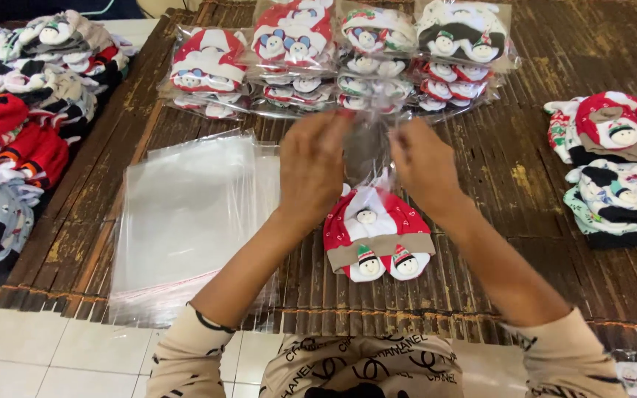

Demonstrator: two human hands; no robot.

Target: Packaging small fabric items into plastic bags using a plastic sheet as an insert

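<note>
Beige patterned sleeves fill the bottom edge of the view, nearest the camera, and both forearms reach forward from them over a dark slatted mat [525,184]. Between the arms, a pair of red and white socks [377,236] with little snowman faces lies flat on the mat, toes toward the camera. Just above the socks, the left hand [312,163] and right hand [423,166] are raised side by side, each pinching an edge of one clear plastic bag [369,147] that hangs between them, its lower end reaching down to the top of the socks. Left of the left arm rests a stack of empty clear bags [186,221]. Beyond the hands sits a row of bagged socks [340,59]. Loose socks are heaped at the far left [16,96] and at the right [617,162].
</note>
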